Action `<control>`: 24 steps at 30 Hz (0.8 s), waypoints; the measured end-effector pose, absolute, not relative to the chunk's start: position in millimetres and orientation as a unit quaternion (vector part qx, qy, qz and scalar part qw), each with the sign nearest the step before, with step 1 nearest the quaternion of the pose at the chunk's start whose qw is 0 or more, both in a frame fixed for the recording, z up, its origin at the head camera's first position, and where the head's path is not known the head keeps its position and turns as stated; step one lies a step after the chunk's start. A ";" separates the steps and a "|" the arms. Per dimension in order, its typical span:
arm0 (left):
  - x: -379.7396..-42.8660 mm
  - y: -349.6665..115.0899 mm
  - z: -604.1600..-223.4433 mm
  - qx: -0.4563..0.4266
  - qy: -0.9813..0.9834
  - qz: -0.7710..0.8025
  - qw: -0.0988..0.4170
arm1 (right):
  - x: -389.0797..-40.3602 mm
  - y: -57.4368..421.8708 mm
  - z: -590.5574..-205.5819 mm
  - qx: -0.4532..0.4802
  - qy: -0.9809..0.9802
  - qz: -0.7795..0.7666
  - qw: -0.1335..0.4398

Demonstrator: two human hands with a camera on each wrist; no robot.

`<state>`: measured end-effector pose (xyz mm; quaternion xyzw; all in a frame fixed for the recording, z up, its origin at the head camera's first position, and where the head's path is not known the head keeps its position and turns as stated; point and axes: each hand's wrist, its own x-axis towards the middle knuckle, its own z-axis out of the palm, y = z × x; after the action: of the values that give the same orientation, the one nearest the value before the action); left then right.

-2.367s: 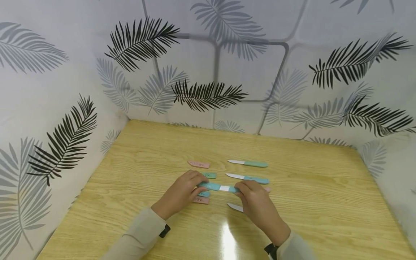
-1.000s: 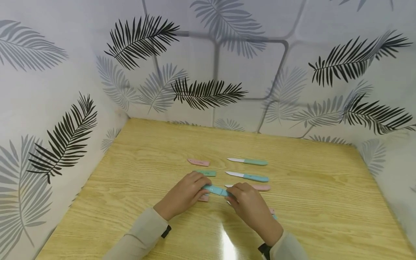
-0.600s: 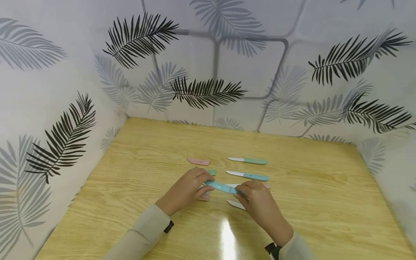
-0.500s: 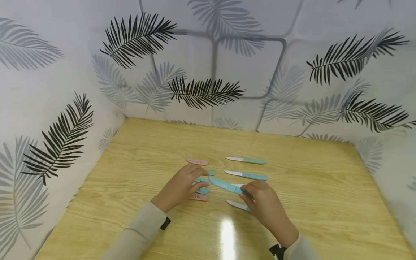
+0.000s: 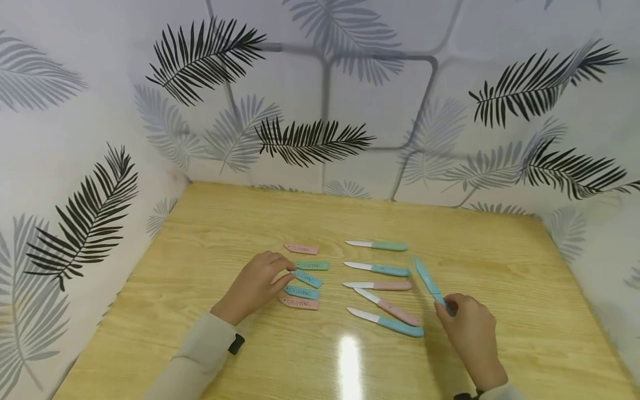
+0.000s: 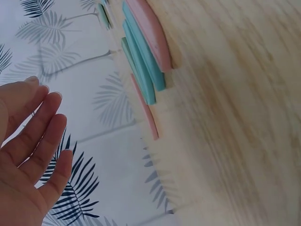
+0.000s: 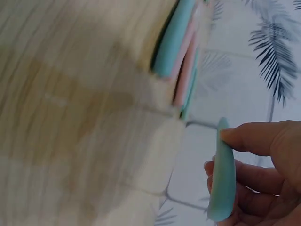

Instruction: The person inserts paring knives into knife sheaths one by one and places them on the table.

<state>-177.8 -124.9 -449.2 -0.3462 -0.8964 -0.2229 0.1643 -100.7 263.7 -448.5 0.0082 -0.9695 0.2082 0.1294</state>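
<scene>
My right hand (image 5: 470,328) grips the handle of a blue paring knife (image 5: 429,282) whose blade is covered by a blue sheath; it is raised over the table right of the bare knives. In the right wrist view the rounded handle (image 7: 223,176) lies between thumb and fingers. My left hand (image 5: 255,286) holds nothing, its fingers loosely bent, fingertips beside the column of sheaths. That column has a pink sheath (image 5: 301,249) at the back, a green sheath (image 5: 312,266), a tilted blue sheath (image 5: 307,279), another blue sheath (image 5: 302,292) and a pink sheath (image 5: 299,303) in front.
Bare-bladed knives lie right of the sheaths, tips leftward: a green knife (image 5: 389,246), a blue knife (image 5: 390,270), a pink knife (image 5: 392,285), a slanted pink knife (image 5: 397,313) and a front blue knife (image 5: 400,326). Patterned cloth (image 5: 280,183) hangs behind the wooden table (image 5: 225,222).
Both hands brought the blue sheath fully over the knife's blade. The left hand has let go and drawn left; the right hand has carried the sheathed knife to the right.
</scene>
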 end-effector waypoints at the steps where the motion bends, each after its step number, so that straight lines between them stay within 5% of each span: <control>1: -177.5 -126.0 -450.3 -0.344 -0.898 -0.221 0.161 | -99.5 269.1 -449.2 -0.005 -0.973 0.204 0.112; 16: -181.6 -132.4 -455.1 -0.333 -0.905 -0.223 0.143 | -97.9 295.4 -462.1 -0.078 -0.975 0.204 -0.044; 24: -204.3 -138.6 -444.7 -0.361 -0.908 -0.173 0.124 | -98.2 292.0 -467.2 -0.072 -0.977 0.190 -0.057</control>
<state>-204.3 -138.6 -444.7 -0.3614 -0.9078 -0.1729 0.1244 -98.2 292.0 -467.2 -0.0720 -0.9775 0.1900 -0.0567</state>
